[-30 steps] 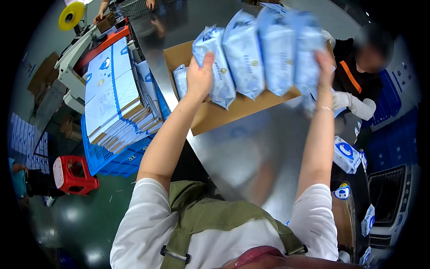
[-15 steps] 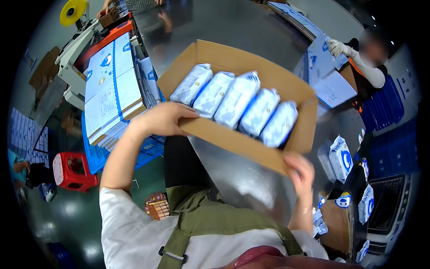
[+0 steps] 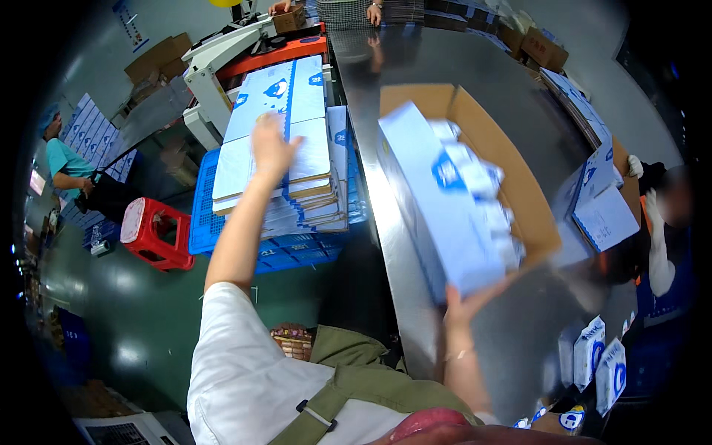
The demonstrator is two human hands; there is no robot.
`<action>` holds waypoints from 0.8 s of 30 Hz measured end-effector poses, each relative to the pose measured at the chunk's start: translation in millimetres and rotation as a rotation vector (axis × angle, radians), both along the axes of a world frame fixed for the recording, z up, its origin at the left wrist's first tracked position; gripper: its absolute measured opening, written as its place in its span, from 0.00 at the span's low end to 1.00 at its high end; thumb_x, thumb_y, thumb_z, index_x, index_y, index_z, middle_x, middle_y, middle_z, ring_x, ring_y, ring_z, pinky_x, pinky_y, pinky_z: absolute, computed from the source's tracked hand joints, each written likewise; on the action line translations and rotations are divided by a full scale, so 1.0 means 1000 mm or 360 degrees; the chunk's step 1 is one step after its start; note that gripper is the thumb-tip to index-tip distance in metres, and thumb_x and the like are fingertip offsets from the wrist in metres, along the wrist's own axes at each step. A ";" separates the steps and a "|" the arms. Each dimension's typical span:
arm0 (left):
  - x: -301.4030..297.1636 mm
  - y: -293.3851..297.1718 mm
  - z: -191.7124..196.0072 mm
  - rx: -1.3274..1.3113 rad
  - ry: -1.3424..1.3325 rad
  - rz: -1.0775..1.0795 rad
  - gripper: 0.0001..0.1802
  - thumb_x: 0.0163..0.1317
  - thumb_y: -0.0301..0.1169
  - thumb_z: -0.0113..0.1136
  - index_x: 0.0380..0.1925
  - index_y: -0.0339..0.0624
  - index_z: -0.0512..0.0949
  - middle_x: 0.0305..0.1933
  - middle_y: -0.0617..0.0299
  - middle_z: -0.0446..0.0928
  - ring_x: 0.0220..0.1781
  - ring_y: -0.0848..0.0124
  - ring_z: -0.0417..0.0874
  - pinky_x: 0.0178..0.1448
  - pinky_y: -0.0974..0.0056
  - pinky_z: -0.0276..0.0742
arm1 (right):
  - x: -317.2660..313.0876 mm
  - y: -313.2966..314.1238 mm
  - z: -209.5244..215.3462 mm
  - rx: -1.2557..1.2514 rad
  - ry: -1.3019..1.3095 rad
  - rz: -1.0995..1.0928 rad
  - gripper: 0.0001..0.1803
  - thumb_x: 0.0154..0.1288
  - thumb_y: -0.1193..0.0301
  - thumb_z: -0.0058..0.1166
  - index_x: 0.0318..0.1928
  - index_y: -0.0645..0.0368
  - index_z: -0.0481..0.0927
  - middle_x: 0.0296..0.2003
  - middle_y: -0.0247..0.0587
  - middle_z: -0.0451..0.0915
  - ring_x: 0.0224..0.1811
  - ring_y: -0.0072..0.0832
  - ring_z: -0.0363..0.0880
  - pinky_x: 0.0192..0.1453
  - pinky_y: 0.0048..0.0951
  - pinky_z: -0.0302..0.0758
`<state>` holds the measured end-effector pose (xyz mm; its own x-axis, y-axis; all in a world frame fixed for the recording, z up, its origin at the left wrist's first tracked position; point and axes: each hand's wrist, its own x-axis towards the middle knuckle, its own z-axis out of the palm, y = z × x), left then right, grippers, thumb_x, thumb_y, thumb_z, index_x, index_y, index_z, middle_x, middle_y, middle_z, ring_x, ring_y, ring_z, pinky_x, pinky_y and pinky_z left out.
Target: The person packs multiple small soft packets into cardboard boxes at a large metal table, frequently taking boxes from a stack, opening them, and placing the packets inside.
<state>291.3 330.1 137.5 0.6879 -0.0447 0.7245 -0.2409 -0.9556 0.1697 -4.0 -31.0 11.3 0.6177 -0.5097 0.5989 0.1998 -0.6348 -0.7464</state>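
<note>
On the metal table the open carton (image 3: pixel 423 200), white and blue outside and brown within, stands turned with its long side facing me. Several white soft packs (image 3: pixel 486 189), which look like packs of wipes, sit in a row inside, partly hidden by that side wall. My right hand (image 3: pixel 471 302) grips the carton's near end, thumb against the outer side and fingers round the corner. My left hand (image 3: pixel 273 152), slightly blurred, reaches over a stack of flat folded cartons (image 3: pixel 305 148) with thumb and fingers apart. Whether it touches the top one is unclear.
A blue crate (image 3: pixel 204 208) stands under the flat cartons, beside a red stool (image 3: pixel 156 230). An orange and white machine (image 3: pixel 215 74) is behind. Loose soft packs (image 3: pixel 589 352) stand near right. Across the table, a co-worker's gloved hand (image 3: pixel 635 166) is by another carton (image 3: pixel 604 208).
My left hand has left the carton and moved over the flat cartons. The carton has turned, so its printed side now faces me; my right hand stays on its end. The view has swung left.
</note>
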 end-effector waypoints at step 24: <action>-0.191 -0.092 0.025 0.0157 -0.0951 -0.1433 0.03 0.53 0.20 0.54 0.28 0.40 0.76 0.30 0.57 0.75 0.29 0.63 0.77 0.30 0.61 0.73 | 0.086 -0.028 0.053 0.1817 -0.0555 0.0889 0.24 0.74 0.57 0.42 0.59 0.63 0.66 0.53 0.44 0.73 0.59 0.32 0.68 0.66 0.34 0.63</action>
